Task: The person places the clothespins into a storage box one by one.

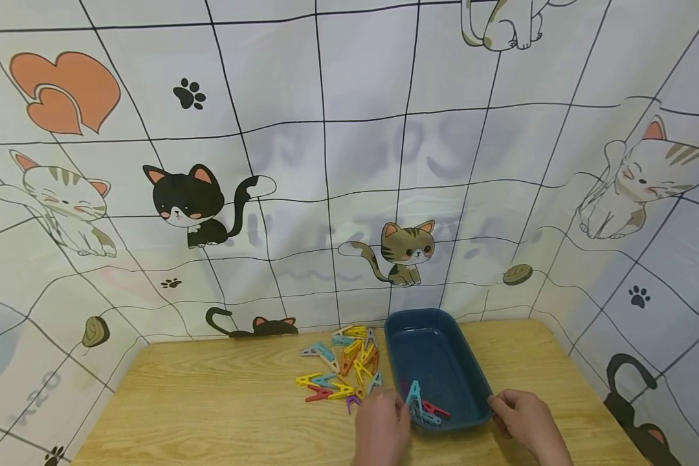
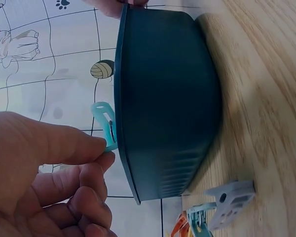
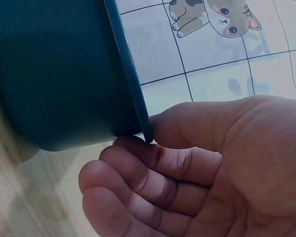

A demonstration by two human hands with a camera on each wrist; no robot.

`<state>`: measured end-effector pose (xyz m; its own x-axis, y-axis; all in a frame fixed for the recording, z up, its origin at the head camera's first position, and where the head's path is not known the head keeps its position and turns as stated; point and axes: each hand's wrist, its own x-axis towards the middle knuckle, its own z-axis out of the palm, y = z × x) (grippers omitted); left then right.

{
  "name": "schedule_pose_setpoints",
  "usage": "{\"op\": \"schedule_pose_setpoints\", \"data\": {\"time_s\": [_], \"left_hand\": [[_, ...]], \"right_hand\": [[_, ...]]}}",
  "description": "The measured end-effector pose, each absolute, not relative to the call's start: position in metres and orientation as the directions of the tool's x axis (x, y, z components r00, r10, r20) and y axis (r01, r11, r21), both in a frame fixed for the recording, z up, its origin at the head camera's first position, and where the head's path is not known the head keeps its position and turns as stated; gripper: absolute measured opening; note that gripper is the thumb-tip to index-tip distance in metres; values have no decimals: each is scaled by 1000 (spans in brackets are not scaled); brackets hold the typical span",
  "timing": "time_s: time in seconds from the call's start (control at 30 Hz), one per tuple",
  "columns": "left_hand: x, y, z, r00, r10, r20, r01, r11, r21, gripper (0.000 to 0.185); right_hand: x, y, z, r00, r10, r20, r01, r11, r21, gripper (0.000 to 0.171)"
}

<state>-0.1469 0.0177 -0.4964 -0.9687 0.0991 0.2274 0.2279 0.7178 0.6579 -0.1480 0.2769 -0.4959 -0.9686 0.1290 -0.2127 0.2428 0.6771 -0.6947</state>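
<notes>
Head view puts us over a wooden table [image 1: 210, 401] hemmed in by a cat-print cloth backdrop [image 1: 326, 162], where we are moving plastic clothespins into a dark blue tray [image 1: 437, 330].

Our left hand [image 1: 381, 427] pinches a light blue clothespin [image 1: 414, 395] between thumb and forefinger and holds it at the tray's near left rim; the left wrist view shows that same clothespin [image 2: 104, 123] pressed right against the edge of the tray [image 2: 167, 103], the other fingers [image 2: 84, 197] curled beneath. Whether it is clipped onto the rim or only held there we cannot tell.

Our right hand [image 1: 524, 417] steadies the tray at its near right corner. From the right wrist view, the thumb lies along the rim of the tray [image 3: 54, 69] and the fingers [image 3: 153, 163] curl under and against its outer wall, so we read this as a light grip on the tray.

By our judgement the job is in its early part. Only a few clothespins [image 1: 428, 413], a red one among them, lie in the tray's near end, and most of its floor shows bare. The bulk of the work remains on the table: a loose pile of clothespins [image 1: 343, 366] in yellow, orange, blue, grey and purple sits just left of the tray, touching or nearly touching its wall.
</notes>
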Motion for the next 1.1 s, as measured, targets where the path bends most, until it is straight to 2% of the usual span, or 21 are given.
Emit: {"op": "schedule_pose_setpoints", "data": {"time_s": [0.3, 0.63, 0.87, 1.1], "left_hand": [[-147, 20, -497, -970, 118, 211, 233, 696, 679, 27], [-146, 8, -493, -982, 54, 180, 163, 727, 667, 23], [-146, -8, -498, -968, -18, 249, 150, 755, 638, 24], [-149, -25, -504, -971, -64, 230, 105, 749, 654, 20]], "right_hand": [[-148, 276, -496, -968, 131, -214, 246, 670, -700, 30], [-148, 276, -496, -965, 135, -226, 257, 664, -702, 30], [-148, 276, -495, -965, 134, -227, 258, 663, -703, 30], [-148, 276, -496, -965, 138, -225, 259, 665, -701, 30]]}}
